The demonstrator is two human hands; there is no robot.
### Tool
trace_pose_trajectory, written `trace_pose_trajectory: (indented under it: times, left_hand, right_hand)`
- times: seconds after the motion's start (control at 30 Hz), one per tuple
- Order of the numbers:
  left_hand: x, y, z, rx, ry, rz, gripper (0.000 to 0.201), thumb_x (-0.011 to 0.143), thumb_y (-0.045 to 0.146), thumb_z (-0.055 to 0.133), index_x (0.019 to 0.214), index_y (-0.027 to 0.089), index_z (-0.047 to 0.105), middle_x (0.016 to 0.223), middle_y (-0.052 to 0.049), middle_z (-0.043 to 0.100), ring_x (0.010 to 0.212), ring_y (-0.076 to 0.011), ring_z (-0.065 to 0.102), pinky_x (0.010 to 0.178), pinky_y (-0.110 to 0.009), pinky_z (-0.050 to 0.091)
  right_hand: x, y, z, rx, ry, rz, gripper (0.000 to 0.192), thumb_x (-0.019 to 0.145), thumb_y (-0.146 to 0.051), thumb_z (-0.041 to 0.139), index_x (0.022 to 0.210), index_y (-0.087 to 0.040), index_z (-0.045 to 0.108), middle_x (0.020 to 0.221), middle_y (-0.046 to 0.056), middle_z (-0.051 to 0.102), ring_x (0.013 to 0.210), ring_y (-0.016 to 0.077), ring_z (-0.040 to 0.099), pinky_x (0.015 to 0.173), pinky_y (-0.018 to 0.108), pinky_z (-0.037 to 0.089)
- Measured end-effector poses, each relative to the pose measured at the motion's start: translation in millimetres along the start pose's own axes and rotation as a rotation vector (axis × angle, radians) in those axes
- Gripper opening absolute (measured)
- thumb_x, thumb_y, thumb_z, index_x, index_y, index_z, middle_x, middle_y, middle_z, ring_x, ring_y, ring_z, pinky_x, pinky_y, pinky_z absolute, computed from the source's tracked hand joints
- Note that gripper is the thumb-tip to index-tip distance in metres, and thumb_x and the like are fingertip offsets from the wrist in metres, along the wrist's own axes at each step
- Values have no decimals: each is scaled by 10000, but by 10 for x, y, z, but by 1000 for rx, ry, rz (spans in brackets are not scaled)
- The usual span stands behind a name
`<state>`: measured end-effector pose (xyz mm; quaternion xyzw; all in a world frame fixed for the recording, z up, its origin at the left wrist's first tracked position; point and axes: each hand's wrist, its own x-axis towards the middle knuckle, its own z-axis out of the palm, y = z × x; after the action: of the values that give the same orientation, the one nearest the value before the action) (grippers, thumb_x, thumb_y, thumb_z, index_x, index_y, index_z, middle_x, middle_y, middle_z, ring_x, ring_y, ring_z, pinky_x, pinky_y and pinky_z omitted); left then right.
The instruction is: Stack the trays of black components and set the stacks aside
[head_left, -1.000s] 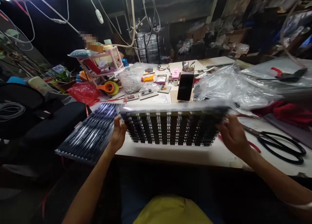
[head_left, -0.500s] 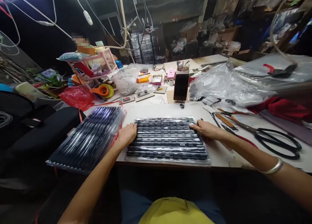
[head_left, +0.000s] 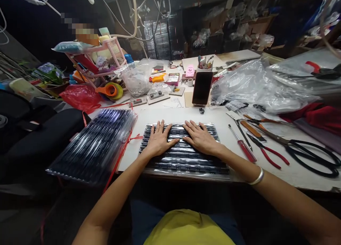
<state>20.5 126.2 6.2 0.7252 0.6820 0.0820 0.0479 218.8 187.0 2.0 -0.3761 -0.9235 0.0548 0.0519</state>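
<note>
Left hand (head_left: 159, 140) and right hand (head_left: 199, 137) side by side, palms down, fingers spread wide and flat, gripping nothing, both pressed on the upper middle of a flat pack of dark strips (head_left: 183, 159) in clear wrap. Thumbs nearly touching over the pack's centre. A silver bangle (head_left: 256, 177) on the right wrist. The pack lying square on the white bench (head_left: 176, 113), its near edge at the bench's front edge.

Just left of it, a second, larger wrapped stack (head_left: 98, 143) set at a slant, half over the bench's left edge, tied with a red string (head_left: 121, 154). To the right, apart from the pack: a red-handled screwdriver (head_left: 243, 145), red-handled pliers (head_left: 269, 154), then big black scissors (head_left: 314, 156). Beyond the hands, a dark phone (head_left: 202, 88) propped upright, a small black piece (head_left: 201, 110) lying before it. Farther back left, orange and yellow tape rolls (head_left: 112, 90) and a pink rack (head_left: 106, 56); back right, heaps of clear plastic bags (head_left: 255, 88) beside red cloth (head_left: 317, 117).
</note>
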Motion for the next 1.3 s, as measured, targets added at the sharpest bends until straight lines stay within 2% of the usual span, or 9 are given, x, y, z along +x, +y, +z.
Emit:
trace_pose_trajectory:
  times: [0.17,0.3,0.37,0.47,0.53,0.7,0.93,1.13,1.3]
  left_hand:
    - [59,-25,-45,-89,1,-61,739,737,691,515,1247,163,428,1472,-188,305,1397,-313,167,1111,-511,95]
    - [130,-24,-82,-142,-10,-58,695,667,658,628,1150,184,469,1333,-165,458,1309,-310,336,1083,-546,143]
    - [125,-28,-78,-162,37,-22,641,659,632,658,1103,197,499,1348,-155,436,1307,-312,334,1076,-562,148]
    - [74,-38,-39,-174,147,33,539,678,583,677,1038,200,559,1428,-149,346,1365,-348,216,1074,-581,141]
    - [43,-41,-12,-177,185,65,496,701,555,673,1030,197,577,1395,-149,390,1351,-346,252,1073,-587,146]
    - [29,-25,-1,-201,192,91,532,753,538,626,1147,206,497,1248,-125,485,1195,-292,456,1054,-620,161]
    - [33,-19,15,-170,206,115,447,768,567,589,1020,204,516,1221,-124,455,1319,-345,270,1037,-625,171]
    - [113,-9,23,-148,231,90,499,692,604,648,926,181,524,1068,-99,504,1057,-279,462,1008,-537,276]
    - [78,38,-7,-109,275,140,400,723,546,656,878,186,573,1064,-88,552,1107,-284,444,1017,-545,267]
  right_hand:
    - [6,10,16,-5,34,-16,603,939,-526,201,1421,-190,339,1514,93,244,1399,257,168,1108,503,157]
    - [3,11,1,-29,6,-27,577,945,-504,231,1421,-198,344,1517,108,224,1397,271,163,1102,516,165]
    - [10,9,-4,-31,-14,-33,588,945,-507,228,1428,-188,330,1520,116,206,1399,278,149,1100,523,166]
    - [10,10,7,-24,-9,-38,634,940,-533,198,1445,-160,284,1525,116,179,1404,270,126,1106,524,156]
    - [0,12,24,-17,22,-35,651,938,-542,187,1453,-149,258,1524,111,187,1405,257,128,1112,513,153]
    - [-31,16,62,5,124,35,705,923,-569,221,1446,-98,265,1497,147,268,1389,265,200,1115,471,187]
    - [-36,10,67,2,149,46,698,920,-570,246,1425,-93,318,1481,159,307,1377,282,233,1110,464,208]
    - [-35,-3,61,-8,159,39,661,926,-521,312,1424,-87,317,1475,168,315,1374,286,242,1111,459,211]
    - [-44,-8,49,2,181,23,625,922,-505,355,1415,-121,348,1461,173,341,1362,298,268,1094,476,239]
